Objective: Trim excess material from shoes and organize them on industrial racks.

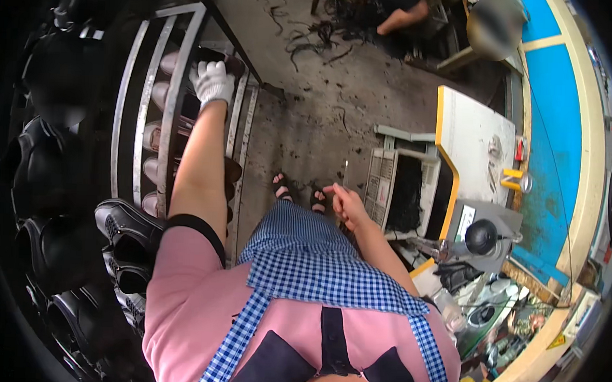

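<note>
My left hand (213, 83), in a white knitted glove, reaches out to the far end of a metal shoe rack (121, 115). Its fingers are bent over, and what lies under them is hidden. Beside it on the rack, a column of shoes shows brownish-pink soles or toes (153, 135). My right hand (347, 208) is bare and held low in front of my checked apron (316, 277). Its index finger points left while the other fingers curl in. A thin, pale, upright tool (346, 169) sticks up from it; the exact kind is too small to tell.
Black lace-up shoes (130, 228) fill shelves at my left. On the right stand a white worktable (476, 137) with a yellow edge, a crate (381, 180) holding dark scraps, and a grey machine (485, 233). Black strips (306, 41) litter the floor near another person's leg (404, 18).
</note>
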Demonstrator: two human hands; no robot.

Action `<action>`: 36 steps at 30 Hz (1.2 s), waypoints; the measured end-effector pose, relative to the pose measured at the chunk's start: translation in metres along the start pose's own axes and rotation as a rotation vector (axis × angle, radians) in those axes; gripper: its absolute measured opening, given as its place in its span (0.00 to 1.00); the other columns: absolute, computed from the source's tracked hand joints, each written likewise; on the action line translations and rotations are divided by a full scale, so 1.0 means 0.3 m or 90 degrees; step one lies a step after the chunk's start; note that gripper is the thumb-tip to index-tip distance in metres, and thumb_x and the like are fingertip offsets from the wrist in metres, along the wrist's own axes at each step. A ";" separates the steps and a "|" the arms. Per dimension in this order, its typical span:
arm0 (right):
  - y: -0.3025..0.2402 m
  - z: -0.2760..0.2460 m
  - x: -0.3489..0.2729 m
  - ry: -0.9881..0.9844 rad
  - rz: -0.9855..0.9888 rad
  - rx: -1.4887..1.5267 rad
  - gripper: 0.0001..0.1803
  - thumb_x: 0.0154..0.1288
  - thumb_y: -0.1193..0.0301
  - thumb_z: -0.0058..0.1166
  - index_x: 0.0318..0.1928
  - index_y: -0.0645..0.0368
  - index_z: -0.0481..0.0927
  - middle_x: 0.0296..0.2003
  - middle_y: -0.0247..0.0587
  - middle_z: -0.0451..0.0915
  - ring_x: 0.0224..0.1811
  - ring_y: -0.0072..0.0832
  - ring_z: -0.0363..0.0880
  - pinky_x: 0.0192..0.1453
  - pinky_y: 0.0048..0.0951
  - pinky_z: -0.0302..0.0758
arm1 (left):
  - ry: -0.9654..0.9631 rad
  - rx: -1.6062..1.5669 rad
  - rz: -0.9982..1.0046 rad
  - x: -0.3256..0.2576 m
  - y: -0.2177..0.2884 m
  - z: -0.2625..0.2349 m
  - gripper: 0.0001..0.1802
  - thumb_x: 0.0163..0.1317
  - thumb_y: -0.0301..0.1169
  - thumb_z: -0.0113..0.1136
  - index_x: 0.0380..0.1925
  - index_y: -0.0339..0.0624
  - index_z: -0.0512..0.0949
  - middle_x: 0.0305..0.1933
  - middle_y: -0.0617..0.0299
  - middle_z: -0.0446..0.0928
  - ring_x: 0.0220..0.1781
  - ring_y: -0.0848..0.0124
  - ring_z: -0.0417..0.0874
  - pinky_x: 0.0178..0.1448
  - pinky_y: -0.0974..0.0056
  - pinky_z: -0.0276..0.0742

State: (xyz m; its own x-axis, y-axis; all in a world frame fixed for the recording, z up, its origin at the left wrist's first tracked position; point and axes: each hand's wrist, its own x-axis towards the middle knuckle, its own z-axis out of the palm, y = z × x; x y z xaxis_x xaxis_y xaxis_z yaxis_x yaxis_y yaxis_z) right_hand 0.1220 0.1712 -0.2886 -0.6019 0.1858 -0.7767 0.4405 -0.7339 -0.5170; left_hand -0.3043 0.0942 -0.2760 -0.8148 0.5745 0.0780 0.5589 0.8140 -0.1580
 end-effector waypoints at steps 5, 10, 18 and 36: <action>-0.067 0.044 -0.012 0.070 -0.153 -0.057 0.18 0.69 0.60 0.51 0.48 0.62 0.78 0.17 0.26 0.68 0.15 0.13 0.62 0.25 0.16 0.65 | 0.126 -0.481 0.168 -0.089 0.134 -0.138 0.15 0.57 0.37 0.60 0.22 0.38 0.69 0.25 0.51 0.73 0.32 0.49 0.74 0.40 0.53 0.69; -0.279 0.143 -0.177 0.138 -0.530 -0.292 0.20 0.62 0.66 0.60 0.53 0.59 0.77 0.17 0.28 0.70 0.18 0.14 0.65 0.24 0.18 0.63 | -0.096 -1.095 0.018 -0.425 0.270 -0.454 0.06 0.65 0.26 0.54 0.39 0.38 0.78 0.36 0.69 0.77 0.37 0.82 0.72 0.44 0.73 0.69; -0.426 0.173 -0.445 0.170 -0.698 -0.407 0.29 0.59 0.68 0.64 0.60 0.58 0.70 0.24 0.34 0.76 0.19 0.16 0.68 0.25 0.19 0.67 | -0.180 -1.091 0.087 -0.703 0.316 -0.700 0.06 0.66 0.26 0.53 0.40 0.36 0.76 0.36 0.69 0.75 0.41 0.82 0.72 0.50 0.71 0.73; -0.135 0.025 -0.357 -0.503 -0.162 0.238 0.44 0.60 0.38 0.42 0.71 0.48 0.54 0.68 0.42 0.59 0.68 0.41 0.60 0.71 0.47 0.59 | 0.106 -1.301 0.009 -0.732 0.296 -0.915 0.33 0.55 0.24 0.61 0.62 0.34 0.62 0.62 0.52 0.65 0.64 0.64 0.67 0.67 0.61 0.63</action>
State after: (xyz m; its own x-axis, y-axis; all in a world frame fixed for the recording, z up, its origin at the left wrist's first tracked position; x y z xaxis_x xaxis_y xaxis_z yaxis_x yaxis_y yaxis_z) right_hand 0.1636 0.1763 -0.1818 -0.9934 -0.0300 -0.1105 0.0703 -0.9215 -0.3820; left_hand -0.0334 0.0637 -0.0370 -0.8568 0.4845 0.1764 -0.0146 -0.3647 0.9310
